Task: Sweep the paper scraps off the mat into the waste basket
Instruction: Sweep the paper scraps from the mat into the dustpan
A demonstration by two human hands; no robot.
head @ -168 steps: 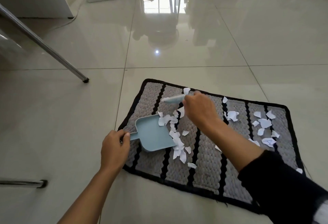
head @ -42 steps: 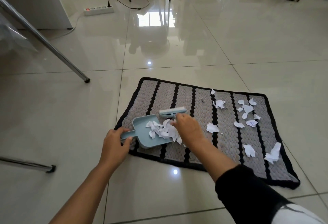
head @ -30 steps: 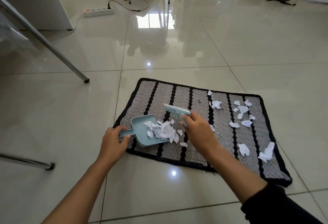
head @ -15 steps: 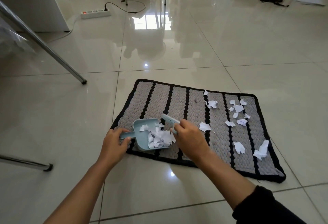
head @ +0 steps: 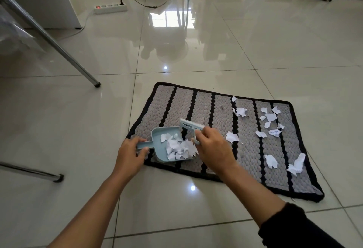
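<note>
I have the dustpan (head: 167, 145) by its handle in my left hand (head: 130, 154), fingers closed around it, with the pan lying on the mat (head: 218, 137) near the mat's left front corner. My right hand (head: 213, 149) is closed on the handle of the small brush (head: 191, 127), whose head stands just above the pan's far side. A heap of paper scraps (head: 179, 147) already sits in the pan, some of them right at its open lip.

More loose scraps (head: 270, 125) lie well apart from the pan, spread over the mat's right half: a cluster toward the far right corner, one piece (head: 231, 137) just beside my right hand, and two (head: 282, 162) near the right front edge. I see no waste basket in view, so I cannot tell where it stands.

I judge the job roughly half done. To do this step well, I want to keep the pan's lip pressed flat into the bumpy pile so scraps don't slip under it, and draw the brush in short, low strokes toward the pan. The paper is light, so a hard flick would scatter it. With the pan this full, I would tip it back slightly before lifting, or empty it before gathering the rest.
</note>
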